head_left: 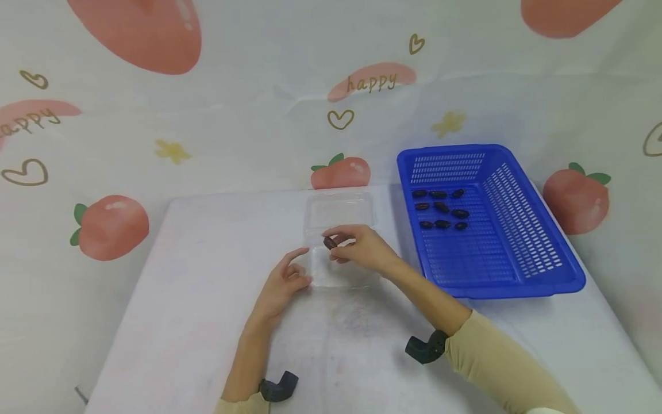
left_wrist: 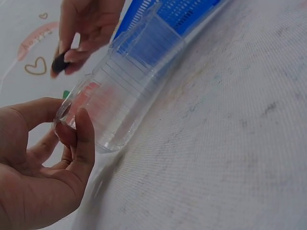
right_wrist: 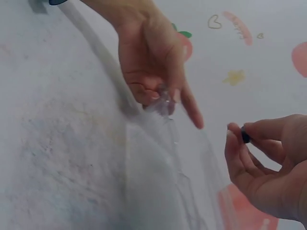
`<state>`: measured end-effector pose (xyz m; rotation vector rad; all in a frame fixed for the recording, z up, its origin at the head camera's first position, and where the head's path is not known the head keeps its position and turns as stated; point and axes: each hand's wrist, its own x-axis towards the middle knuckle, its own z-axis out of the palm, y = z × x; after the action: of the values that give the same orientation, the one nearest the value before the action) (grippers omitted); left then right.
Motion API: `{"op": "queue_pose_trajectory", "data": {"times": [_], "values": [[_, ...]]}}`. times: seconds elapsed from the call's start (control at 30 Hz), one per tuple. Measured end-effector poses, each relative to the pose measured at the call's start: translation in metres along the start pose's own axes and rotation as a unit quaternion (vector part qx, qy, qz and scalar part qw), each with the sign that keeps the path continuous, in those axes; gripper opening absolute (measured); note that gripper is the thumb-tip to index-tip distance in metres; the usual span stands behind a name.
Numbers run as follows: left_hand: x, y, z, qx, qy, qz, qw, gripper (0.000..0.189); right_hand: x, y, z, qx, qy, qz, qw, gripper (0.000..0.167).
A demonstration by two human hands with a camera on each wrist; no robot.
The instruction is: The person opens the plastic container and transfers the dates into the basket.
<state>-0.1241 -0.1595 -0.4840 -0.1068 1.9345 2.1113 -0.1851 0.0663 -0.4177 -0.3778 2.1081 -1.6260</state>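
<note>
A clear plastic box [head_left: 323, 277] lies on the white table with its hinged lid [head_left: 338, 211] folded back, away from the person. At its left side, my left hand [head_left: 279, 290] pinches the rim between thumb and fingers, as the left wrist view shows. Over the box, my right hand [head_left: 364, 250] holds a dark brown date [head_left: 329, 243] between its thumb and fingertips. The date [left_wrist: 59, 63] is above the rim in the left wrist view. The right wrist view shows only one end of the date [right_wrist: 245, 134]; the fingers hide the rest.
To the right stands a blue plastic basket [head_left: 576, 279] with slotted walls. Several dark dates [head_left: 441, 207] lie in short rows at its left side. Behind the table [head_left: 207, 247] hangs a white backdrop printed with peaches and hearts. A dark device [head_left: 426, 347] sits on each wrist.
</note>
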Motion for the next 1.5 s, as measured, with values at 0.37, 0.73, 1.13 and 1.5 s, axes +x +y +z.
{"op": "queue_pose_trajectory", "data": {"times": [0.37, 0.73, 1.13, 1.5], "values": [[-0.001, 0.000, -0.002, -0.003, 0.003, -0.007, 1.0000, 0.064, -0.026, -0.016, -0.046, 0.039, 0.011, 0.006, 0.9992, 0.035], [-0.002, 0.003, -0.001, 0.004, 0.007, -0.014, 0.9999, 0.064, -0.050, -0.011, -0.096, -0.023, 0.047, 0.000, 0.9986, 0.035], [-0.004, 0.004, -0.003, 0.013, 0.000, -0.003, 0.9999, 0.064, -0.069, 0.003, -0.137, -0.050, 0.087, 0.015, 0.9949, 0.038], [-0.005, 0.005, -0.005, 0.022, 0.006, 0.002, 0.9997, 0.063, -0.078, 0.028, -0.166, -0.119, 0.089, 0.036, 0.9882, 0.041]]}}
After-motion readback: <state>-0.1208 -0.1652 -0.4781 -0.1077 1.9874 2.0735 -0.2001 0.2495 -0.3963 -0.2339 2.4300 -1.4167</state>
